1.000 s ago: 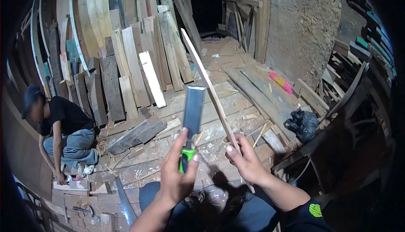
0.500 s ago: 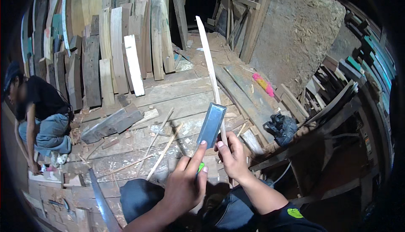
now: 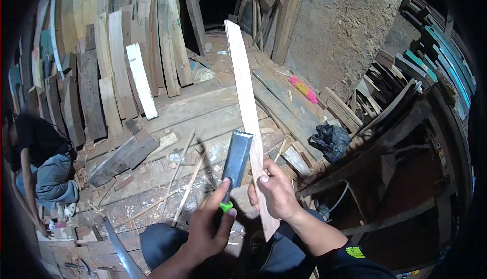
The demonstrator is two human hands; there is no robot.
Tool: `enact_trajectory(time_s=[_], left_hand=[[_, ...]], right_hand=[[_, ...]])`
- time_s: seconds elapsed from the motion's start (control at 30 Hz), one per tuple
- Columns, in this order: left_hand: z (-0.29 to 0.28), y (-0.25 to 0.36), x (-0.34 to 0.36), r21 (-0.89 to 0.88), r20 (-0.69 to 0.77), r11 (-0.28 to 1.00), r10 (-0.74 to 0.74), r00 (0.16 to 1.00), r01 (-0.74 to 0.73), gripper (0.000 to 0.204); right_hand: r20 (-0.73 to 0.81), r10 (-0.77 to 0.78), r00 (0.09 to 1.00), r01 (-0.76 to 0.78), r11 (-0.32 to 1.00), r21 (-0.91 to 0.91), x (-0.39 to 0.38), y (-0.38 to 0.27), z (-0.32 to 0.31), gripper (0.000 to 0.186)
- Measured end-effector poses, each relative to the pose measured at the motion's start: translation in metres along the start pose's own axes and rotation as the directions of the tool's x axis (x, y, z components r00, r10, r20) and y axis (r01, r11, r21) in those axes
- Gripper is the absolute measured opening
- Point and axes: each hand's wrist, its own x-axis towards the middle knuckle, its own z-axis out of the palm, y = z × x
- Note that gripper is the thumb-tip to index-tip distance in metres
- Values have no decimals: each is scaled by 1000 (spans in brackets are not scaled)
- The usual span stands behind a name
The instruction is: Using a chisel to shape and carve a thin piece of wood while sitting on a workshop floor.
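My left hand (image 3: 210, 228) grips a wide steel chisel (image 3: 237, 158) by its green handle, blade pointing up and away. The blade's flat side lies against the left edge of a long thin pale wood strip (image 3: 247, 106). My right hand (image 3: 273, 194) holds that strip near its lower part, thumb on its face. The strip rises from my lap toward the upper middle of the view. Both hands are close together above my dark-trousered knees.
Many wooden planks (image 3: 116, 71) lean against the back left wall. Offcuts and thin sticks (image 3: 188, 185) litter the plank floor. Another person (image 3: 38, 162) crouches at the far left. A dark bundle (image 3: 331, 141) lies right of centre, a saw blade (image 3: 119, 248) at the lower left.
The view has shifted. The chisel blade has moved from left of the strip to rest against its edge, and both hands have drawn closer together.
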Motion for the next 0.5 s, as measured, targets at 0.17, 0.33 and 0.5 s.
enact_trajectory(time_s=[0.17,0.33,0.5], left_hand=[[1,-10,-5,70,89,996,53,995,-59,52],[4,0,-9,113,89,987,101,991,-111,51],[18,11,-7,162,51,979,115,992,-122,51]], right_hand=[[-170,-26,985,19,999,-41,9,1,22,23],[-179,-30,983,21,998,-51,7,5,20,20],[-211,-86,974,63,992,-112,1,-1,23,20]])
